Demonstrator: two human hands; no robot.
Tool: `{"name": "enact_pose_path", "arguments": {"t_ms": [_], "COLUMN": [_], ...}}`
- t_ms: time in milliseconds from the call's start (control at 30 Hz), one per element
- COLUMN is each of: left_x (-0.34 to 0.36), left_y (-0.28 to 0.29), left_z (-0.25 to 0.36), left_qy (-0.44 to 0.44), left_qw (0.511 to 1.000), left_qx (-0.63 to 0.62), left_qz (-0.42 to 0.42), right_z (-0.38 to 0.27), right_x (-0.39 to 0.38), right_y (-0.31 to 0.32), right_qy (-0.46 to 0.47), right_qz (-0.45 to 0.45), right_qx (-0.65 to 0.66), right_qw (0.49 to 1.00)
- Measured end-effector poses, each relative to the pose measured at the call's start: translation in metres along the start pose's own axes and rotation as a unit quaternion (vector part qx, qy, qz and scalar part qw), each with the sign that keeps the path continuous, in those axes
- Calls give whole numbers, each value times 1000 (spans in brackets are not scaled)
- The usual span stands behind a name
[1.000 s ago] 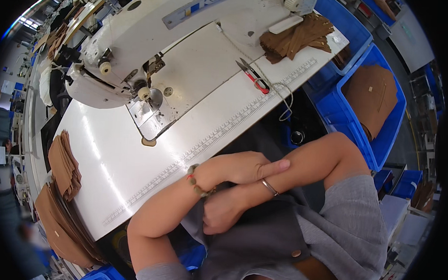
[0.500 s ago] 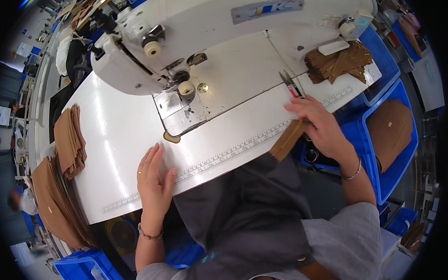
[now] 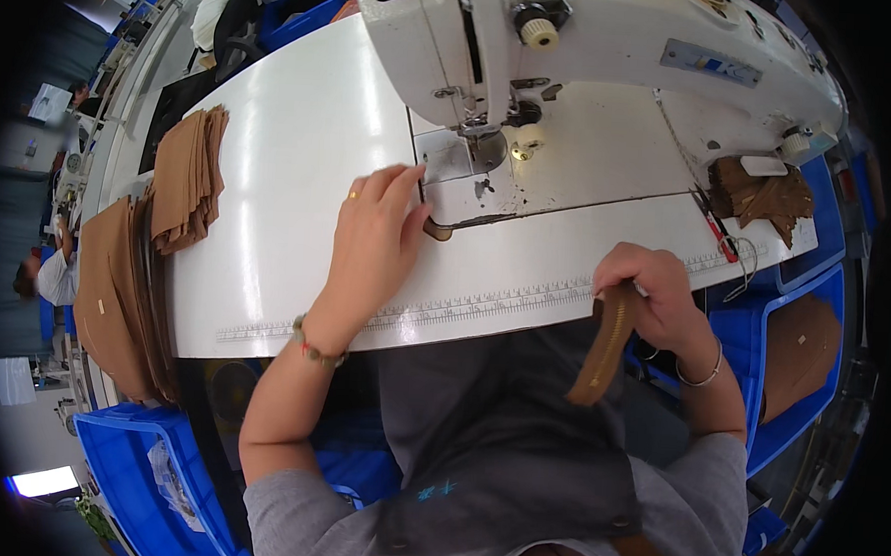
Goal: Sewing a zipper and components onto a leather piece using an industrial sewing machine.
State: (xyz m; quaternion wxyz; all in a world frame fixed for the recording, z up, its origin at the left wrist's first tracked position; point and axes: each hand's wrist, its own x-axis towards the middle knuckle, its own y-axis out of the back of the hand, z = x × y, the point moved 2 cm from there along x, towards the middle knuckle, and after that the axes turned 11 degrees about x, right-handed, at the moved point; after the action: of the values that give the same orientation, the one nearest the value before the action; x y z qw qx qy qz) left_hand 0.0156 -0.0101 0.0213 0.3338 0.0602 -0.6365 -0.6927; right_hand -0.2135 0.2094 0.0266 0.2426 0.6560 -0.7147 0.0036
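Observation:
My right hand is closed on a brown zipper strip. The strip hangs down past the table's front edge, its row of teeth showing along the length. My left hand rests on the white table, fingers stretched out and holding nothing. Its fingertips reach the left corner of the metal bed of a white sewing machine. The machine's needle and presser foot stand beyond and to the right of that hand. Red-handled scissors lie on the table beyond my right hand.
Brown fabric pieces are stacked at the left, one stack on the table, a larger one at its edge. A brown pile lies at the far right. Blue bins stand at the right and lower left.
My left hand has moved forward across the table toward the machine bed. My right hand has drawn back from the scissors with the zipper strip, which now hangs steeper. The head view has shifted.

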Motion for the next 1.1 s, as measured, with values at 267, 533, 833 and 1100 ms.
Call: {"name": "enact_pose_path", "arguments": {"t_ms": [267, 533, 833, 1100], "left_x": [80, 47, 30, 51], "left_y": [-41, -15, -28, -42], "left_z": [-15, -20, 18, 9], "left_qy": [51, 28, -49, -46], "left_qw": [995, 998, 985, 975], "left_qx": [-31, 4, 165, 214], "left_qz": [-86, -64, -22, 24], "right_z": [19, 19, 20, 23], "right_x": [31, 34, 35, 28], "right_y": [-39, -38, -39, -35], "right_qy": [-35, -41, -21, -23], "right_qz": [-55, -74, -64, -50], "right_qx": [33, 30, 31, 50], "right_qw": [997, 996, 997, 997]}}
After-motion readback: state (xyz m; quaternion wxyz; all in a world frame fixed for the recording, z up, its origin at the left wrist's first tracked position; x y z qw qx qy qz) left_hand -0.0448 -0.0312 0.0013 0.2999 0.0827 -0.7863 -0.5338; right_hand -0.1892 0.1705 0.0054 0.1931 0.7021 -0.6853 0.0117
